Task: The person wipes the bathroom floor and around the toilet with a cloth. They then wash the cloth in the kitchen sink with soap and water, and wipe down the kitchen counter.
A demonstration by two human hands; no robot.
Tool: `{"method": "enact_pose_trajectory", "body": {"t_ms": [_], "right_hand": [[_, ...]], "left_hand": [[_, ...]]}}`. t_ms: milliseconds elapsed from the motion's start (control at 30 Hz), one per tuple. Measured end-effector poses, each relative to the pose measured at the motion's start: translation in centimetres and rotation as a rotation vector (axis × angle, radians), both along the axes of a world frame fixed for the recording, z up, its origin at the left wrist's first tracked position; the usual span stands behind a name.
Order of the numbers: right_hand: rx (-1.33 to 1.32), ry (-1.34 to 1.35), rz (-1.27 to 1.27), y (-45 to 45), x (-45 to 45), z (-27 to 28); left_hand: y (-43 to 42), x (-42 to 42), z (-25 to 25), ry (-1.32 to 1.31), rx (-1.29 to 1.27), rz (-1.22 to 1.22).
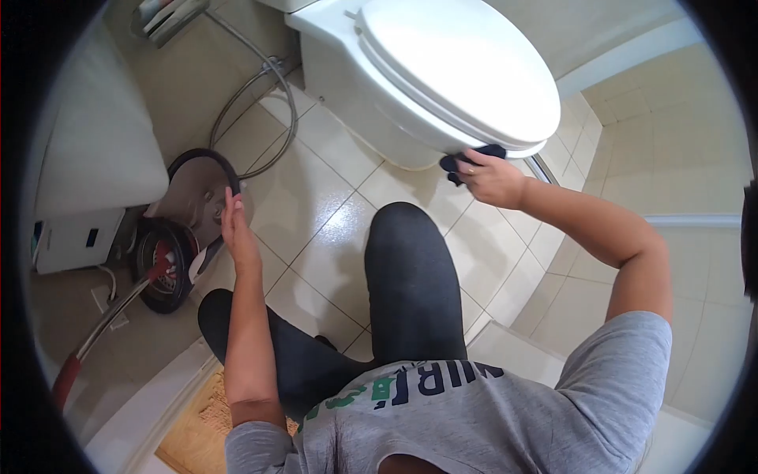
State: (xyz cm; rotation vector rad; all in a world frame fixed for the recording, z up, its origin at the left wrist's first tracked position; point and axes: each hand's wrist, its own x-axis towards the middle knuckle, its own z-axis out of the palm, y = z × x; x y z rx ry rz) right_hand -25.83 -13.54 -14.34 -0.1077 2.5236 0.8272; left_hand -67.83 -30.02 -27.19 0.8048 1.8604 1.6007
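A black cloth is bunched in my right hand, whose fingers are closed around it. That hand is at the front rim of the white toilet, just under the lowered lid. My left hand has its fingers stretched out beside the dark rim of a mop bucket; it seems to rest against that rim, though firm contact is hard to make out. In the bucket's round wringer basket stands a mop with a red and metal handle, leaning to the lower left.
A metal shower hose loops down the wall to the tiled floor behind the bucket. A white box-like device with a cord is on the left. At lower left lies a wooden board. A glass panel with a rail stands at right.
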Motion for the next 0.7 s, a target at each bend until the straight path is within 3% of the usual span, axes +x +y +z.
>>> {"method": "enact_pose_trajectory", "body": {"t_ms": [100, 133, 200, 233, 267, 367, 400, 433, 467, 500, 533, 567, 600, 700], "right_hand": [[0.113, 0.073, 0.000, 0.2, 6.5, 0.0], [-0.128, 0.187, -0.188, -0.2, 7.6, 0.8], [-0.113, 0.325, -0.460, -0.9, 10.0, 1.1], [-0.180, 0.438, -0.742, -1.0, 11.5, 1.0], [-0.117, 0.648, -0.941, -1.2, 12.4, 0.7], [-0.641, 1.937, -1.516, -0.7, 15.5, -3.8], [-1.005, 2.449, -1.496, -1.1, 14.9, -5.7], [-1.240, 2.717, -1.556, -1.7, 15.0, -9.4], [-1.609, 3.069, -1.391, -2.8, 11.6, -9.9], [-2.017, 3.177, -1.233, -3.7, 8.4, -10.7], [-2.262, 3.184, -1.189, -3.6, 5.2, -12.4], [-2.675, 3.099, -0.966, -3.3, 1.8, -11.3], [-2.703, 3.225, -1.003, -2.9, -1.4, -9.7], [-2.833, 3.450, -0.759, 0.1, -4.1, -11.9]], "left_hand": [[2.2, 1.8, 0.1, -0.008, 0.067, -0.049], [3.5, 3.6, 1.6, 0.089, 0.081, -0.133], [6.0, 7.3, 5.2, 0.200, 0.100, -0.248], [7.7, 9.3, 7.2, 0.376, 0.148, -0.320], [9.2, 11.3, 9.2, 0.554, 0.201, -0.392], [13.8, 17.9, 14.8, 0.784, 0.425, -0.517], [15.2, 20.1, 15.9, 0.799, 0.450, -0.556], [16.3, 22.2, 16.7, 0.859, 0.501, -0.605], [17.5, 24.1, 17.4, 0.923, 0.557, -0.649], [18.6, 25.8, 17.3, 0.956, 0.559, -0.689], [19.6, 27.3, 16.8, 0.973, 0.577, -0.731], [20.5, 28.2, 16.2, 1.065, 0.554, -0.733], [21.1, 28.9, 15.7, 1.155, 0.532, -0.736], [21.4, 29.3, 14.6, 1.335, 0.467, -0.697]]}}
